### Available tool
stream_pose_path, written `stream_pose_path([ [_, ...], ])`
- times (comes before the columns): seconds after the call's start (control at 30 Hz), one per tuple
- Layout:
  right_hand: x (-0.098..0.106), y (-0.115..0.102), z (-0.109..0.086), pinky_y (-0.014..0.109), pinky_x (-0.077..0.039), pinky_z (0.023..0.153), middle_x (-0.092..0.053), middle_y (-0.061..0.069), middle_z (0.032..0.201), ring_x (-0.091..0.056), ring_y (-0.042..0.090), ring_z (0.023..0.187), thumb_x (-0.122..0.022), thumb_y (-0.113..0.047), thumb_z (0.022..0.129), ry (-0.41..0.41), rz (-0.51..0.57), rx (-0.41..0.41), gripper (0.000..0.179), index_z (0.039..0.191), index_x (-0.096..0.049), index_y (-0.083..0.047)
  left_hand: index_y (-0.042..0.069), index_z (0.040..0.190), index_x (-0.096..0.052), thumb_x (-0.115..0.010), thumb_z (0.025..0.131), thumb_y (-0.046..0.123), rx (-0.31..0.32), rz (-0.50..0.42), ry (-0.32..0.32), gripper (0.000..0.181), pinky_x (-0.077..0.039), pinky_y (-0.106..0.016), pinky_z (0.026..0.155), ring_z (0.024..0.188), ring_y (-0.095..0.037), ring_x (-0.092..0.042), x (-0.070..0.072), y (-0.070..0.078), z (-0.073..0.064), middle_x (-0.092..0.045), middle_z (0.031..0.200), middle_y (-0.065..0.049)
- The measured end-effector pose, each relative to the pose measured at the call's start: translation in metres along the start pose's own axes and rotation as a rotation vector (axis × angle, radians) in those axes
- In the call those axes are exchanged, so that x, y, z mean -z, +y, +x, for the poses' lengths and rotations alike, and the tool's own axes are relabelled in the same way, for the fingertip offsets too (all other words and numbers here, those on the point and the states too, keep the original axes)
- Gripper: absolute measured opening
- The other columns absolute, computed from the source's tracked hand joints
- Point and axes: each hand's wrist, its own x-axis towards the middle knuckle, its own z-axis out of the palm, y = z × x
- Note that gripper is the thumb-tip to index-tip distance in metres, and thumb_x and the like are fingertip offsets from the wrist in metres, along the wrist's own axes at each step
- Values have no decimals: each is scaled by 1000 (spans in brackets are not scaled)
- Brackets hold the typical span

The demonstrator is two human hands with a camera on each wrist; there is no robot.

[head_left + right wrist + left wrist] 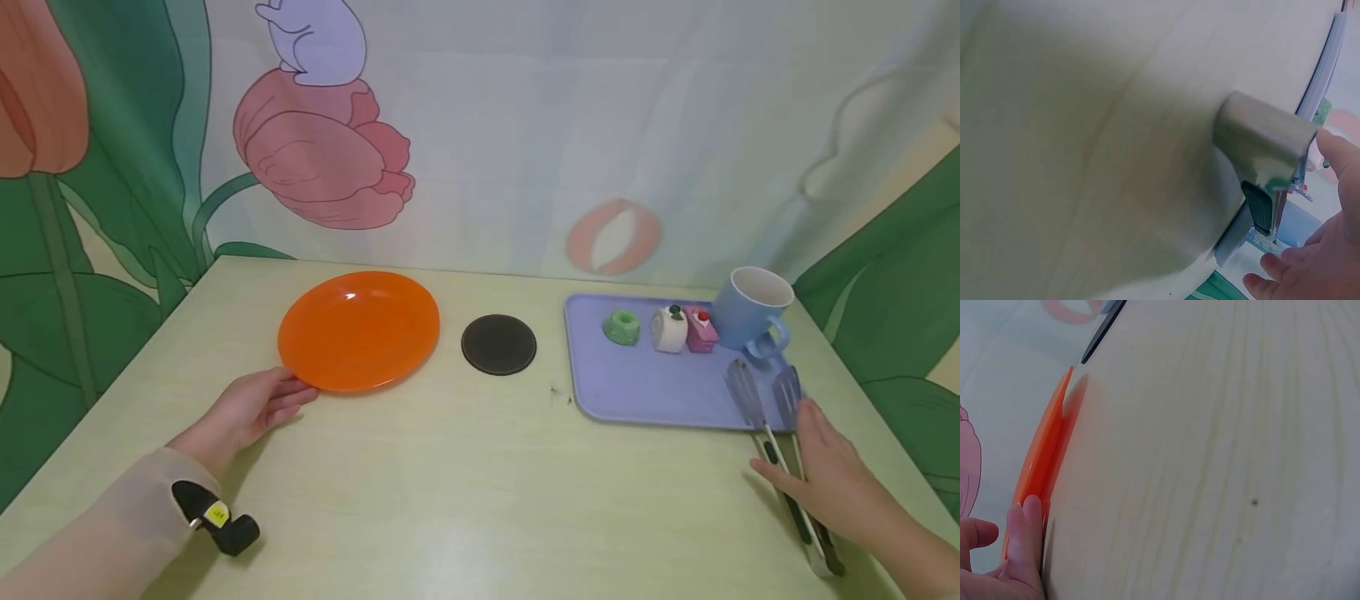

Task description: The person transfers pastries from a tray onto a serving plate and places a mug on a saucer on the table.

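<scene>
In the head view my left hand (258, 404) is at the near-left rim of an orange plate (360, 329), its extended fingers touching the rim. The left wrist view shows those fingers (1024, 534) against the plate's edge (1044, 456); any grip under the rim is hidden. At the right, metal tongs (783, 467) lean with their heads over a lilac tray's near-right corner. My right hand (836, 475) is around the tongs, thumb on one side and fingers on the other, not closed on them. The right wrist view shows the tongs' handle end (1266, 137) beside the spread hand (1335, 237).
On the lilac tray (637, 387) sit a green ring-shaped sweet (622, 327), a white cake roll (669, 330), a pink cake piece (701, 330) and a blue mug (738, 312). A dark round coaster (498, 344) lies between plate and tray. A printed curtain (487, 150) hangs behind the table.
</scene>
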Motion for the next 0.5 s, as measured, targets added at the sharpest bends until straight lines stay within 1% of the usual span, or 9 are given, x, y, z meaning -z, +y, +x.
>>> stream_pose_path([
  [0.1,0,0,-1,68,-9,98,4,48,137,-3,61,125,-55,-47,90,9,10,-29,106,135,14,19,0,143,-28,-41,100,32,-4,30,0,56,-51,-19,76,87,-8,-67,-1,-2,2,-69,90,5],
  [0.23,1,2,-3,71,-18,93,-2,52,132,-10,64,120,-51,-53,90,-25,-6,-112,109,133,15,22,-2,143,-26,-40,100,29,-1,37,-5,54,-51,-19,74,85,-8,-67,-2,-3,3,-69,88,3],
  [0.3,2,3,-3,71,-24,89,-7,55,127,-16,66,115,-49,-55,90,-54,-16,-148,109,130,16,24,-2,143,-26,-40,101,27,-1,39,-8,53,-51,-19,74,84,-9,-67,-2,-2,3,-69,88,3],
  [0.4,3,6,-4,70,-30,85,-9,58,121,-22,66,110,-45,-56,92,-104,-14,-179,110,127,20,25,-4,142,-25,-38,101,26,-4,49,-9,52,-51,-19,74,84,-9,-67,-2,-1,3,-69,87,2],
  [0.5,2,8,-4,69,-32,83,-9,59,118,-23,67,108,-42,-55,93,-152,3,-193,109,125,23,26,-5,142,-25,-37,102,25,-3,64,-5,52,-51,-18,74,84,-8,-67,-2,0,4,-69,88,2],
])
